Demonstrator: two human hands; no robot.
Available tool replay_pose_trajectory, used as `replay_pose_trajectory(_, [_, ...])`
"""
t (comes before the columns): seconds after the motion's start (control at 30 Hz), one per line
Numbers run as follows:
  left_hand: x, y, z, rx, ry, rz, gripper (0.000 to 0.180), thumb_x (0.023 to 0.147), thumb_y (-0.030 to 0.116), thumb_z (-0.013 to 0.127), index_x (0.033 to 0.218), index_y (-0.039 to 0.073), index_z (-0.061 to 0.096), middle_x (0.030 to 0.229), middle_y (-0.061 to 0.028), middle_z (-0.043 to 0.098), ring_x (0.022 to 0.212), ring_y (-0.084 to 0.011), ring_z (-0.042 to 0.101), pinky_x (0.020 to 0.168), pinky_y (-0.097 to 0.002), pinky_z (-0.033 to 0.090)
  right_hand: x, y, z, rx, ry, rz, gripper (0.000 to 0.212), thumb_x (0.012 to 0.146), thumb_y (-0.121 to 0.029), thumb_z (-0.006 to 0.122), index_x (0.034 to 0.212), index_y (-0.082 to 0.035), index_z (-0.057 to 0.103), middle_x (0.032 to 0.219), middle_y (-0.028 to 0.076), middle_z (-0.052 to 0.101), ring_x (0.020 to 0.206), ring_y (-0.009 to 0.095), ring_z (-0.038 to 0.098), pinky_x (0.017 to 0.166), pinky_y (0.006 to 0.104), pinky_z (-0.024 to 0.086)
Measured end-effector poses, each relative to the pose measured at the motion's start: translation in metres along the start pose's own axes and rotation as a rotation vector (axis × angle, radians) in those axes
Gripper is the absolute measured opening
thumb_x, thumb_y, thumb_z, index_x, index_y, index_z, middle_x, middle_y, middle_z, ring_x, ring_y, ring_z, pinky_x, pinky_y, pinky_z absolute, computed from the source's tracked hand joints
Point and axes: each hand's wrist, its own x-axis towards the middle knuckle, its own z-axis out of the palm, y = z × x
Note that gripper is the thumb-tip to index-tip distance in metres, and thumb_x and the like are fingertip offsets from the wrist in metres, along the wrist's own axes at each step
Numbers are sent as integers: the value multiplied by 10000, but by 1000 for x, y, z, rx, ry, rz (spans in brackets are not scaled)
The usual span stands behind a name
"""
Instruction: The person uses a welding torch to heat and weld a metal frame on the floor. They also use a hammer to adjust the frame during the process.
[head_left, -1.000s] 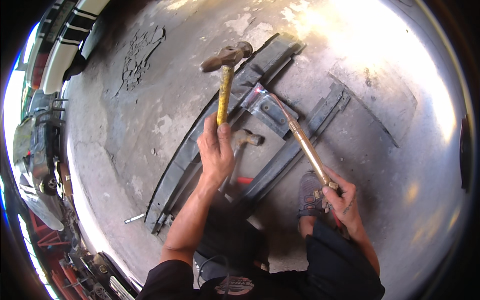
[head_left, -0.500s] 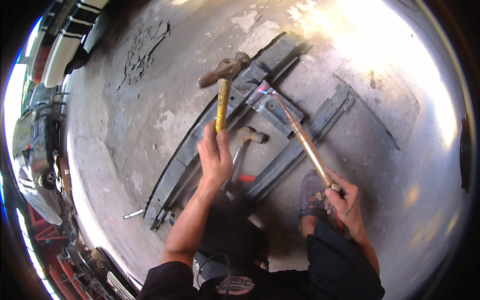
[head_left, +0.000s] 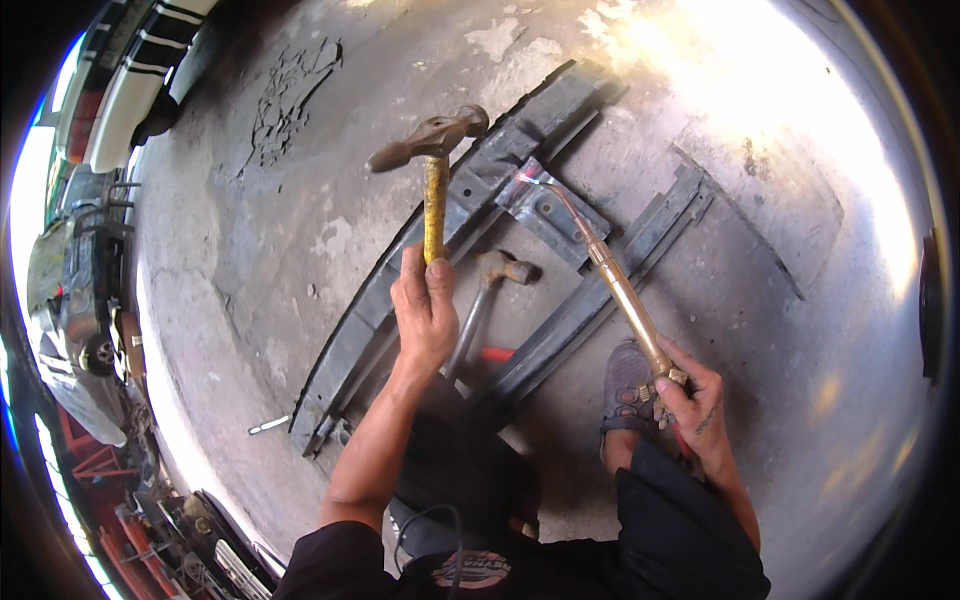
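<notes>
My left hand (head_left: 426, 312) is closed round the yellow handle of a hammer (head_left: 433, 200), held up with its rusty head on top. My right hand (head_left: 690, 395) grips a brass gas torch (head_left: 625, 290) by its valve end. The torch's thin bent tip reaches a flat bracket (head_left: 550, 213) on a dark metal car frame piece (head_left: 385, 290). A small bright flame shows at the tip, and the metal there glows pinkish red. On the floor inside the frame lies a second hammer (head_left: 478, 310) with a metal shaft.
A straight dark rail (head_left: 600, 305) of the frame runs towards my feet. My shoe (head_left: 625, 385) stands beside it on the worn concrete floor (head_left: 300, 230). Vehicles (head_left: 80, 270) and piled parts (head_left: 170, 540) line the left. A small metal rod (head_left: 268, 426) lies near the frame's end.
The hammer in my left hand has shifted slightly left, its head tipping a little. The torch stays on nearly the same spot of the bracket.
</notes>
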Motion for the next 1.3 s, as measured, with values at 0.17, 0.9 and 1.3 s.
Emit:
replay_pose_trajectory(0.17, [-13, -85, 15, 393, -286, -222, 317, 1090, 276, 511, 1038, -36, 533, 776, -287, 565, 707, -452, 562, 690, -492, 465, 13, 2, 3, -166, -7, -245, 548, 916, 27, 615, 1462, -5, 590, 783, 10, 626, 628, 52, 562, 566, 231, 466])
replay_pose_trajectory(0.9, [-9, -76, -6, 195, -179, -338, 492, 1098, 436, 494, 950, -25, 582, 704, -142, 591, 653, -260, 580, 622, -412, 442, 3, -3, -5, -32, -43, -14, 533, 901, 20, 633, 1434, -2, 615, 815, 2, 647, 700, 42, 552, 631, 219, 461])
replay_pose_trajectory(1.3, [6, -101, 26, 452, -270, -217, 456, 1106, 390, 489, 978, -43, 551, 706, -252, 559, 663, -399, 579, 658, -515, 447, 14, -4, 6, -120, -5, -69, 522, 907, 12, 659, 1427, -11, 622, 859, 13, 668, 744, 58, 583, 696, 231, 491])
